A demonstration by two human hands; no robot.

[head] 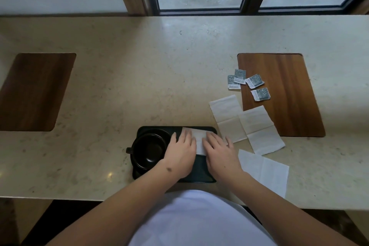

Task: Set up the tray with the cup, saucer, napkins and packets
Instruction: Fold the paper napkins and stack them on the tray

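Note:
A black tray [199, 173] lies at the counter's near edge. On its left half a black cup [148, 151] stands on a black saucer [157, 131], handle pointing left. A folded white napkin [196, 136] lies on the tray's right half. My left hand [180, 154] and my right hand [219, 154] rest flat on that napkin, fingers spread, pressing it down. Three unfolded white napkins [247, 124] lie on the counter right of the tray. Several grey packets [248, 84] are scattered further back on the right.
A wooden inlay panel [285, 96] sits in the beige stone counter [139, 66] at right, partly under the packets and one napkin. A second panel [34, 92] is at left. A window frame [199, 11] runs along the back.

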